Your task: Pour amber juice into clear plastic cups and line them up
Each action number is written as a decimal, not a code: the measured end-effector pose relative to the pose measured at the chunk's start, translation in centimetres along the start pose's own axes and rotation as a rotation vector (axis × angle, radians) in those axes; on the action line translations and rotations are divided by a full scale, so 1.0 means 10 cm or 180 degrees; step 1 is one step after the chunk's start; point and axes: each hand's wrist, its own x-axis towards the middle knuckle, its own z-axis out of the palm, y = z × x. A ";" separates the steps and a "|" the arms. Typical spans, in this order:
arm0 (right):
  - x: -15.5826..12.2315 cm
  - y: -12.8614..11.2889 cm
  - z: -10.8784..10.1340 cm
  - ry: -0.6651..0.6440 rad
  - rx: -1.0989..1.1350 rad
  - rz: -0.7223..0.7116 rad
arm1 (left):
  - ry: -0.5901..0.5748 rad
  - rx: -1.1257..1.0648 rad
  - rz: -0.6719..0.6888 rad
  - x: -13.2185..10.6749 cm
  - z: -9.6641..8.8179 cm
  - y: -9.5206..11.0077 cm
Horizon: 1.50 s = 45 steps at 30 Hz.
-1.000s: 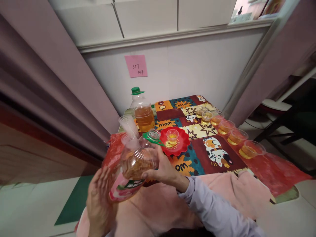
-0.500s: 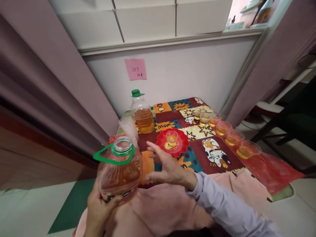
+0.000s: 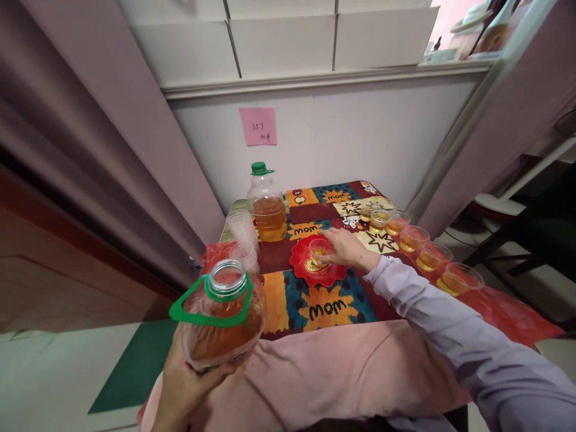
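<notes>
My left hand (image 3: 180, 384) grips the base of a large clear jug (image 3: 222, 321) of amber liquid, upright and uncapped, with a green ring handle at its neck. My right hand (image 3: 344, 247) reaches forward and closes its fingers around a small plastic cup (image 3: 318, 250) of amber liquid. The cup stands on a red flower-shaped plate (image 3: 317, 267) on the patterned tablecloth (image 3: 328, 306).
A second bottle (image 3: 267, 207) with a green cap stands at the back left. A stack of clear cups (image 3: 242, 231) leans beside it. A row of several filled cups (image 3: 425, 252) runs along the right edge. A pink note (image 3: 258, 126) hangs on the wall.
The jug went from tilted to upright and my right hand let go of it. That hand then reached forward and closed on the cup on the red plate.
</notes>
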 end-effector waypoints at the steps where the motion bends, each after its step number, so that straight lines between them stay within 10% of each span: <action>1: 0.04 -0.03 0.00 -0.0050 -0.0025 0.0015 | -0.0018 0.0090 0.0045 0.00 -0.01 0.01; 15: 0.16 -0.12 -0.10 0.0119 -0.0048 0.0260 | -0.0360 0.1156 0.0758 -0.06 -0.12 -0.04; 23: -0.09 0.84 -0.51 0.0621 0.0134 0.0859 | -0.0389 0.1344 0.1130 -0.05 -0.07 -0.07; 31: -0.40 1.77 -0.34 0.0531 -0.0230 0.1152 | -0.0463 0.1352 0.1144 -0.04 -0.01 -0.01; 45: -0.48 2.13 0.09 0.0756 -0.0359 0.1338 | -0.0555 0.1414 0.1058 -0.15 -0.07 0.28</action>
